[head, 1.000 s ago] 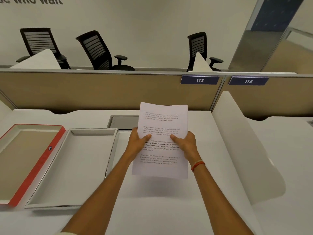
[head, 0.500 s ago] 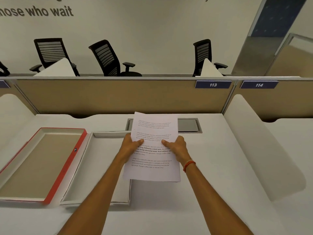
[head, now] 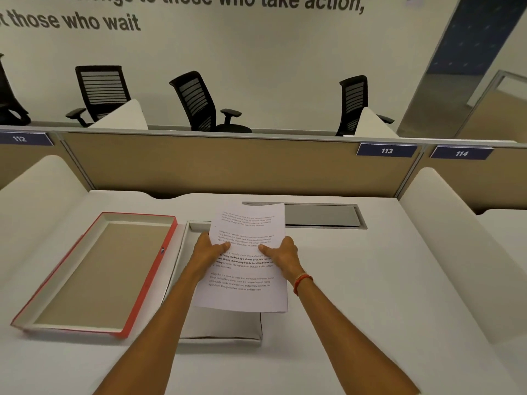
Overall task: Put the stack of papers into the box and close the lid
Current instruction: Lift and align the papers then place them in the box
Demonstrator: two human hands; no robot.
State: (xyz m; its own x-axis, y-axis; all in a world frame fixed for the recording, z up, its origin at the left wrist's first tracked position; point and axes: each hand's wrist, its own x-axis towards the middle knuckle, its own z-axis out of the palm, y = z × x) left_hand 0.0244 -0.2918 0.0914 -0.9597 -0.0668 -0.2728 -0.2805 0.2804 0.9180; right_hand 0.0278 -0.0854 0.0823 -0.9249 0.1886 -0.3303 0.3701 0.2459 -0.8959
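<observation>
White printed sheets, the stack of papers (head: 245, 260), hang above the counter (head: 370, 280), pinched at both side edges: left hand (head: 208, 249) and right hand (head: 281, 256) each have a thumb on top in a narrow grip. The stack overlaps the open white box (head: 225, 329), mostly hiding it. The carry seems nearly done; next is lowering the sheets flat inside, then fetching the red-rimmed lid (head: 97, 269) lying upturned beside it. The fingers beneath the paper are hidden.
</observation>
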